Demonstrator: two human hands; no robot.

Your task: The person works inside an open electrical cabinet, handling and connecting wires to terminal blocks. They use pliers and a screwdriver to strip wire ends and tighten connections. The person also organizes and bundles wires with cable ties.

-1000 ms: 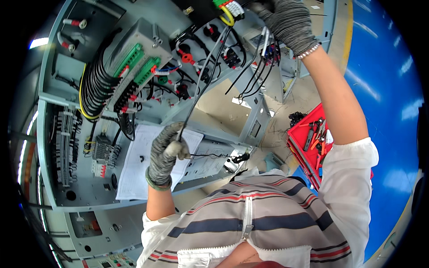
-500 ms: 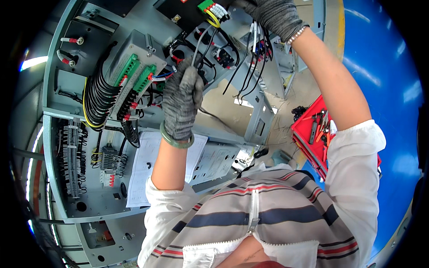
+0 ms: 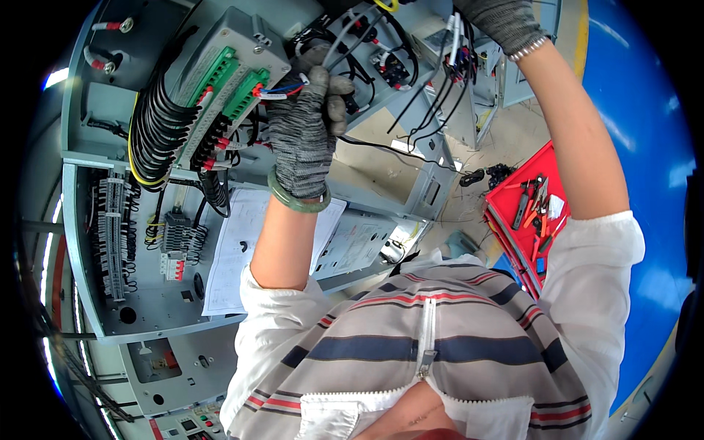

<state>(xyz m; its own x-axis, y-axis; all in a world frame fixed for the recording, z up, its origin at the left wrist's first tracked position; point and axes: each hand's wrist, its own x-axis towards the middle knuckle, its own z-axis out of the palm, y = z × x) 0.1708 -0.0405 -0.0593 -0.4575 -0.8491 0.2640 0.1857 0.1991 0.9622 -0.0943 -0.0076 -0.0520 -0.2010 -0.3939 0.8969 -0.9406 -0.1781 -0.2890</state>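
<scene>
Sheet [image 3: 238, 227] below module [image 3: 246, 48], spread flat, presumably for ready reading. Red tray [image 3: 506, 201] well right of module, keeping tools [image 3: 521, 211] together. Left hand [image 3: 302, 128] just right of module, fingers curled round grey wire [image 3: 338, 44], seemingly steadying it. Right hand [image 3: 506, 26] farthest, right of module; fingertips cut off, grip can't tell.

2 gloved hands [image 3: 302, 139], 2 grn conn strips [image 3: 247, 94], 1 bangle [image 3: 299, 204], 1 bracelet [image 3: 529, 50]

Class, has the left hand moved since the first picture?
Yes: the left hand has moved up the picture, from over the paper sheet to beside the green connectors.
</scene>
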